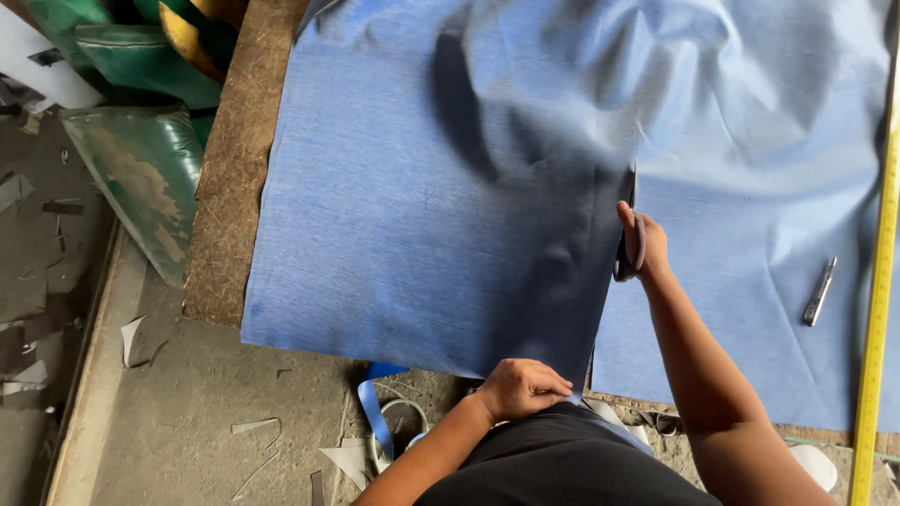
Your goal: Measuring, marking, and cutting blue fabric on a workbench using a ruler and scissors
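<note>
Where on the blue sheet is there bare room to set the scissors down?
The widest free patch of the blue sheet lies left of the cut line, toward the brown board edge. A smaller one sits between the right hand with the scissors and the metal tool. It is crowded by the yellow tape measure and near the left hand.

worn brown worktable [230, 187]; grey concrete floor [187, 412] strewn with offcuts; green padded cushions [141, 159] stacked at left; daylight from above, casting shadows.

Bare arms, dark clothing

Black garment [562, 464] over the torso; no sleeves, gloves, rings or watch on forearms or hands.
</note>
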